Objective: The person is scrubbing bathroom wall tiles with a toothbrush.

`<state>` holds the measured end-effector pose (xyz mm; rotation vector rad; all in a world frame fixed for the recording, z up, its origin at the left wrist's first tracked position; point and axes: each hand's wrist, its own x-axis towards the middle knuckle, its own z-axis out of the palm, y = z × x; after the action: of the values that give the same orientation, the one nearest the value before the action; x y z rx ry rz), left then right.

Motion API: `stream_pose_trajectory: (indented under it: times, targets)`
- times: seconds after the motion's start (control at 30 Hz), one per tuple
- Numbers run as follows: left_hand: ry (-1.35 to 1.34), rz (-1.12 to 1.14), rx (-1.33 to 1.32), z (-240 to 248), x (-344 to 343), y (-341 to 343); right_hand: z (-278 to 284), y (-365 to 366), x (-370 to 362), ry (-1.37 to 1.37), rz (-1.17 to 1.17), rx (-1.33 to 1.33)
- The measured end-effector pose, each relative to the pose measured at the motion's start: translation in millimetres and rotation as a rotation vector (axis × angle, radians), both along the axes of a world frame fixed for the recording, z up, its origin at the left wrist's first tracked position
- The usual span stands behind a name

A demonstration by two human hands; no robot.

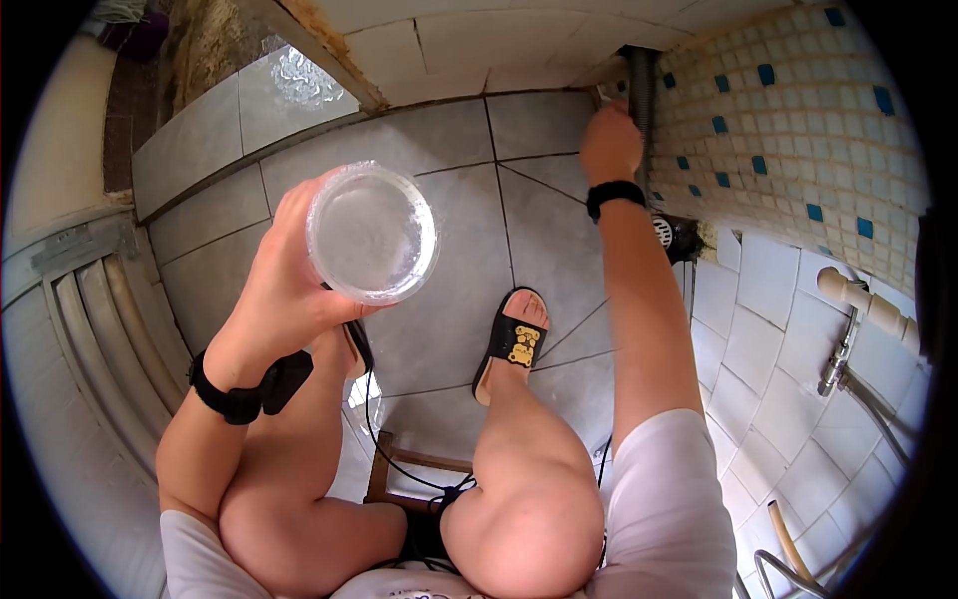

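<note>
My left hand [289, 265] is wrapped round a clear, round plastic tub [371, 235], raised above the floor between my knees and the far wall. Its inside looks clear and shiny, perhaps with water. My right arm stretches out to the far right corner. There my right hand [612, 145] is closed low against the wall base, beside a grey corrugated hose [640, 95]. A small pale bit shows by its fingers, but what they grip is hidden.
Grey floor tiles [449, 230] lie below, with my sandalled foot [519, 334] on them. A round drain cover [662, 233] sits by the right wall. A tap [833, 364] with a hose juts from that wall. A wooden stool [384, 469] and black cables [374, 419] are under me.
</note>
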<state>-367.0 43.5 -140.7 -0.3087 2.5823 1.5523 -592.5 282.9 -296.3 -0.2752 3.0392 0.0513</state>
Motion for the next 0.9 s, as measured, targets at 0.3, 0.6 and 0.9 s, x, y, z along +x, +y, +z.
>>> stream_pose_trajectory:
  times: [0.3,0.6,0.9]
  targets:
    - [0.034,-0.037,-0.033,-7.2,2.6,2.1,-57.2,57.3,87.3,-0.251,0.167,-0.033]
    - [0.113,-0.101,-0.349,-28.2,0.2,5.5,103.3,49.0,157.0,-0.314,0.015,-0.834]
    - [0.116,-0.121,-0.363,-23.2,-2.6,19.9,140.1,17.5,165.8,-0.466,0.299,-0.915]
